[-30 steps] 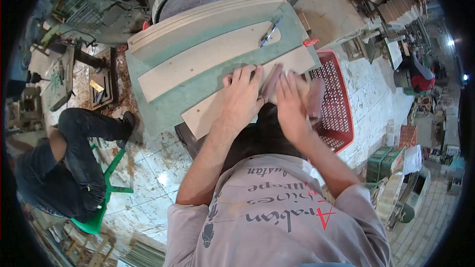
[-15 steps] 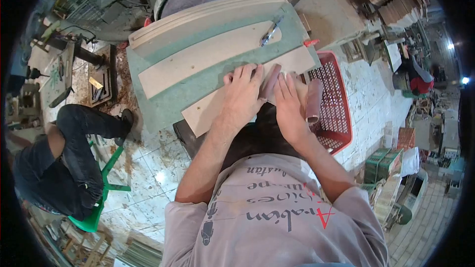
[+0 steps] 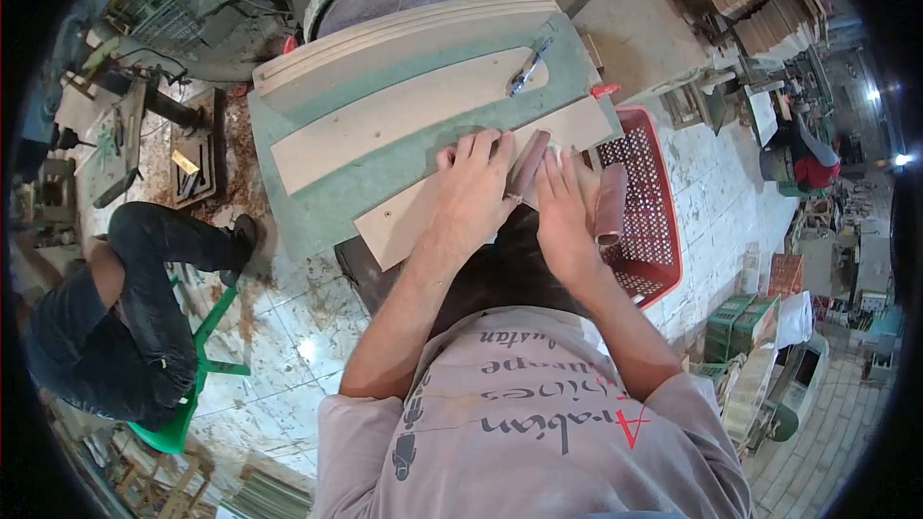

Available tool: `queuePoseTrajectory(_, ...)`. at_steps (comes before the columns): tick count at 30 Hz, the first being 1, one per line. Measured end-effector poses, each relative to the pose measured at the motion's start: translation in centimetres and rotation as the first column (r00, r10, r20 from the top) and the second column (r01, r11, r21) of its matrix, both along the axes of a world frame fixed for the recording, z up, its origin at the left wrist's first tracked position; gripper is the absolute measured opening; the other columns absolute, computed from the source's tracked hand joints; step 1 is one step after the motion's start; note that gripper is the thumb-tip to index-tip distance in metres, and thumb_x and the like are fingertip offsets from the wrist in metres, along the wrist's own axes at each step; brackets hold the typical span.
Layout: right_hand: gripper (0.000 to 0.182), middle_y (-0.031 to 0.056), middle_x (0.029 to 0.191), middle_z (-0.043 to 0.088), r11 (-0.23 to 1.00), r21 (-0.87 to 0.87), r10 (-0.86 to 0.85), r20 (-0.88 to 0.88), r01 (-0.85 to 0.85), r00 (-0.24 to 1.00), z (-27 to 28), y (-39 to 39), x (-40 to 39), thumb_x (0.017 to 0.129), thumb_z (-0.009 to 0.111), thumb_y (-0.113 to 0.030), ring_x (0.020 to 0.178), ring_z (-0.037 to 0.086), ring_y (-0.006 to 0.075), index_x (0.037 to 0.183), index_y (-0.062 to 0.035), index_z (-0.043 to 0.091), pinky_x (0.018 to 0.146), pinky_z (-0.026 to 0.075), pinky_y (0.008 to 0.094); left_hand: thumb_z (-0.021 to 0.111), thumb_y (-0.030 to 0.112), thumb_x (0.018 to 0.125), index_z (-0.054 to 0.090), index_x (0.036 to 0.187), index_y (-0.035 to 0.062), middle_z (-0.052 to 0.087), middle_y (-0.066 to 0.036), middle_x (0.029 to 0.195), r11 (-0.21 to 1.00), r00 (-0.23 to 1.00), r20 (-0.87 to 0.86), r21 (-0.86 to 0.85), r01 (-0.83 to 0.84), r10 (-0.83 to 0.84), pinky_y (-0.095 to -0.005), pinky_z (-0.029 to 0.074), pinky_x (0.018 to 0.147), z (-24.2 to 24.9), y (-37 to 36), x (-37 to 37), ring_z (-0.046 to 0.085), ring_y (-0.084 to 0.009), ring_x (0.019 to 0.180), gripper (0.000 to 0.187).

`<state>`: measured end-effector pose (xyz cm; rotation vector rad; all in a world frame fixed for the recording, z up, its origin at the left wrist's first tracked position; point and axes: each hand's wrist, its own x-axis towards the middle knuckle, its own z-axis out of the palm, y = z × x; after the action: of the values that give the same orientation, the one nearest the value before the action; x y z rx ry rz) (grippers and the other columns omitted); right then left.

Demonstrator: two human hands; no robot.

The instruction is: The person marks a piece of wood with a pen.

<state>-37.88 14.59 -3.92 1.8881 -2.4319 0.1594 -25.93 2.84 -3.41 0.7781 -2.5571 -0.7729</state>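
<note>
My left hand (image 3: 471, 178) is closed over a pale wooden board (image 3: 392, 218), its fingers bent on the top face and the thumb low at the near side. Beside it my right hand (image 3: 565, 211) lies nearly straight-fingered, pressing on what looks like a sheet of sandpaper (image 3: 611, 202). One reddish-brown curl of the sandpaper stands between the two hands, another right of the right hand; the palm hides its middle. Farther up, a second curved board (image 3: 394, 115) lies on the green tabletop (image 3: 336, 221), with a pen (image 3: 531, 67) on its right end.
Several curved boards (image 3: 404, 38) stand on edge at the far side of the tabletop. A red perforated basket (image 3: 668, 221) is close on the right. On the left, a person (image 3: 106, 317) sits on a green chair (image 3: 204, 365). A red object (image 3: 606, 90) lies at the right edge.
The view has tilted slightly, so the tabletop sits a little lower. Both hands stay at the board, and the sandpaper curls show at a slightly different angle.
</note>
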Motion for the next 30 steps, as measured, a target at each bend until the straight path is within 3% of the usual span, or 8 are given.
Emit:
queuePoseTrajectory(8,0.052,0.0254,0.138,0.041,0.988,0.141,0.106,-0.372,-0.057,0.922,0.7,-0.4,0.7,0.077,0.052,-0.005,0.134,0.03,0.0405,0.127,0.0096,0.049,0.115,0.017,0.0492,0.084,0.027,0.062,0.044,0.134,0.0032,0.045,-0.012,0.128,1.0,1.0,-0.008,0.023,-0.006,0.006,-0.0476,0.032,0.1,0.5,-0.4,-0.2,0.041,-0.029,0.122,0.085)
queuePoseTrajectory(11,0.055,0.0275,0.141,0.036,0.994,0.096,0.082,-0.228,-0.061,0.97,3.1,-2.9,-2.6,0.076,0.043,0.009,0.135,0.027,0.0449,0.131,0.0123,0.039,0.112,0.027,0.0449,0.085,0.026,0.059,0.043,0.135,0.0035,0.045,-0.012,0.129,0.999,1.0,-0.012,0.026,0.029,-0.029,-0.0476,0.031,0.1,0.4,0.3,0.5,0.041,-0.0291,0.123,0.089)
queuePoseTrajectory(14,0.053,0.0265,0.14,0.037,0.938,0.274,-0.118,-0.328,0.214,0.937,2.0,-2.5,0.4,0.079,0.041,0.006,0.136,0.028,0.0393,0.132,0.0094,0.039,0.111,0.029,0.0431,0.086,0.026,0.057,0.042,0.135,0.0039,0.044,-0.012,0.131,0.999,0.999,-0.015,0.022,0.049,-0.049,-0.0473,0.031,0.101,1.3,0.0,0.6,0.04,-0.0292,0.124,0.092)
queuePoseTrajectory(16,0.054,0.0255,0.139,0.038,0.996,0.08,0.065,-0.249,-0.046,0.966,-2.7,0.3,-0.3,0.08,0.042,0.0,0.136,0.031,0.0378,0.133,0.008,0.039,0.113,0.025,0.0429,0.087,0.025,0.055,0.042,0.136,0.0048,0.044,-0.012,0.132,0.997,0.998,0.031,0.058,0.046,-0.048,-0.0473,0.03,0.102,1.9,-0.1,0.2,0.04,-0.0298,0.125,0.095)
queuePoseTrajectory(21,0.049,0.0264,0.132,0.046,0.876,0.48,0.268,-0.576,0.055,0.772,2.5,-3.4,-0.9,0.079,0.05,-0.015,0.134,0.034,0.039,0.12,0.0119,0.054,0.112,0.013,0.062,0.087,0.026,0.054,0.04,0.139,0.0066,0.044,-0.012,0.133,0.997,0.997,0.034,-0.006,0.073,-0.073,-0.0479,0.03,0.103,1.3,0.0,0.4,0.04,-0.031,0.125,0.099)
queuePoseTrajectory(23,0.05,0.0244,0.134,0.047,0.999,-0.041,0.021,-0.309,-0.035,0.951,-2.7,-1.2,1.2,0.079,0.051,-0.016,0.133,0.036,0.0374,0.122,0.0093,0.055,0.113,0.012,0.0613,0.087,0.029,0.054,0.04,0.139,0.0058,0.044,-0.012,0.133,0.997,0.995,0.081,-0.035,0.062,-0.059,-0.0475,0.03,0.103,1.0,-0.1,0.3,0.039,-0.0315,0.125,0.1)
queuePoseTrajectory(28,0.051,0.0259,0.139,0.041,0.922,0.384,0.168,-0.51,0.049,0.844,3.2,-3.4,-1.9,0.074,0.055,-0.013,0.136,0.03,0.0382,0.12,0.0094,0.057,0.115,0.012,0.0561,0.087,0.031,0.055,0.038,0.14,0.0058,0.042,-0.014,0.134,0.997,0.989,0.129,-0.006,0.076,-0.075,-0.0482,0.029,0.103,2.1,0.1,0.5,0.039,-0.0327,0.125,0.101)
queuePoseTrajectory(30,0.051,0.0253,0.138,0.042,0.968,0.25,0.137,-0.48,-0.015,0.867,-1.0,-1.9,0.6,0.073,0.055,-0.013,0.136,0.031,0.0378,0.119,0.0097,0.058,0.115,0.013,0.0552,0.087,0.032,0.055,0.038,0.14,0.006,0.042,-0.015,0.134,0.997,0.989,0.136,-0.024,0.067,-0.063,-0.0482,0.029,0.103,1.7,0.1,0.4,0.039,-0.0327,0.125,0.102)
